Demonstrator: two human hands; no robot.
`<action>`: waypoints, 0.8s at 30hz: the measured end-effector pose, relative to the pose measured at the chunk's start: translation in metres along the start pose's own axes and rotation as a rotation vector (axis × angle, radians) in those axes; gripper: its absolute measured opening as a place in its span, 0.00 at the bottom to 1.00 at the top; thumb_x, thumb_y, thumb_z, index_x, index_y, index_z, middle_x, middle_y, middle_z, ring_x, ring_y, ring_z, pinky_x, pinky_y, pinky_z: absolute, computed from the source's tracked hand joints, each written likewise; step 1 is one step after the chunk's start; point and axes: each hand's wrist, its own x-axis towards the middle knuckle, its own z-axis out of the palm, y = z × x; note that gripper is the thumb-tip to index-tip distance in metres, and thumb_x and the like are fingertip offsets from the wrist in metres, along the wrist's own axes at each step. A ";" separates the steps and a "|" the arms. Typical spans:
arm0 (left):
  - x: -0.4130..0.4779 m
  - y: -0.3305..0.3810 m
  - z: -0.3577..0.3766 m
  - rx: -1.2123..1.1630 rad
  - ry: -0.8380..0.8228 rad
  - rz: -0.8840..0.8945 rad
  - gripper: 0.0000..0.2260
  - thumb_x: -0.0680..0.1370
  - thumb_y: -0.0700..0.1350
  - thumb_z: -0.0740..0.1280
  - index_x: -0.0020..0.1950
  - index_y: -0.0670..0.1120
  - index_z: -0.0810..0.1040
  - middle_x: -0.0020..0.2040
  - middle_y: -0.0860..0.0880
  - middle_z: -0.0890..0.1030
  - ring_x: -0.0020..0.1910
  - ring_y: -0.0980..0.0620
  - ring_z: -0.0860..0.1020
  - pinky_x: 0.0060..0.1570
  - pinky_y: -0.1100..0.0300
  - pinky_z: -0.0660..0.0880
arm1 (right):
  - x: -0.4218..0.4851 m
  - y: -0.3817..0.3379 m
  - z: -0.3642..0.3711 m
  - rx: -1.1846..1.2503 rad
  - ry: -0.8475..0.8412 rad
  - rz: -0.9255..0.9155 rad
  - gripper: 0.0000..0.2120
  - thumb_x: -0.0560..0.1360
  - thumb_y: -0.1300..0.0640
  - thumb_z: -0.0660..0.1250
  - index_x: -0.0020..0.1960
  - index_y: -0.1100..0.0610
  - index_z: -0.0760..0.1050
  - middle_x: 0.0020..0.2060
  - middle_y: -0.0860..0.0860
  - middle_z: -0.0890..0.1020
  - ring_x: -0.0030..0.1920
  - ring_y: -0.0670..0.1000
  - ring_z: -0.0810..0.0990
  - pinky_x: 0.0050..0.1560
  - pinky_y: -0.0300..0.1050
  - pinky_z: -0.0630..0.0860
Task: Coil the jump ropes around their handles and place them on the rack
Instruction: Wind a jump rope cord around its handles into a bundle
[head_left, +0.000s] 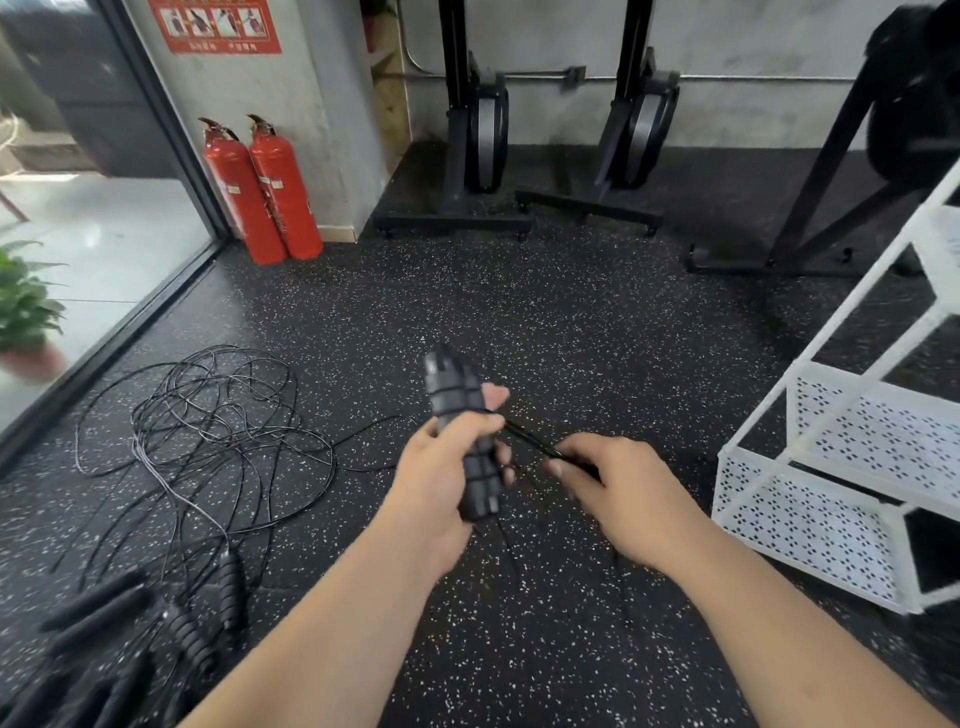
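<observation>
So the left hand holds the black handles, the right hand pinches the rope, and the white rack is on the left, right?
Not quite: the head view shows the white rack on the right, not the left. The left hand does hold the black handles, and the right hand pinches the rope.

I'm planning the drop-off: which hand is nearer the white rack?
Right. The right hand, pinching the rope, sits just left of the rack; the left hand, gripping the handles, is farther left.
</observation>
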 end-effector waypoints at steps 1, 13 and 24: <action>0.003 0.005 -0.004 -0.039 0.039 0.024 0.15 0.80 0.34 0.69 0.64 0.45 0.84 0.63 0.41 0.85 0.36 0.51 0.77 0.39 0.53 0.77 | 0.000 0.001 -0.002 -0.006 -0.008 0.012 0.07 0.84 0.44 0.66 0.49 0.42 0.79 0.33 0.46 0.82 0.30 0.46 0.78 0.33 0.45 0.75; -0.017 -0.032 0.012 0.129 -0.187 -0.157 0.23 0.73 0.39 0.75 0.69 0.40 0.81 0.44 0.43 0.80 0.36 0.49 0.78 0.38 0.53 0.78 | 0.001 -0.004 0.009 -0.057 0.036 0.013 0.09 0.84 0.55 0.65 0.60 0.47 0.82 0.47 0.49 0.87 0.46 0.52 0.85 0.48 0.50 0.80; 0.009 0.011 -0.014 0.167 0.055 -0.089 0.15 0.79 0.36 0.71 0.66 0.43 0.81 0.60 0.43 0.87 0.36 0.51 0.78 0.37 0.54 0.78 | 0.002 0.003 -0.009 -0.009 0.174 0.057 0.09 0.86 0.46 0.63 0.61 0.45 0.80 0.39 0.41 0.83 0.33 0.40 0.78 0.32 0.34 0.70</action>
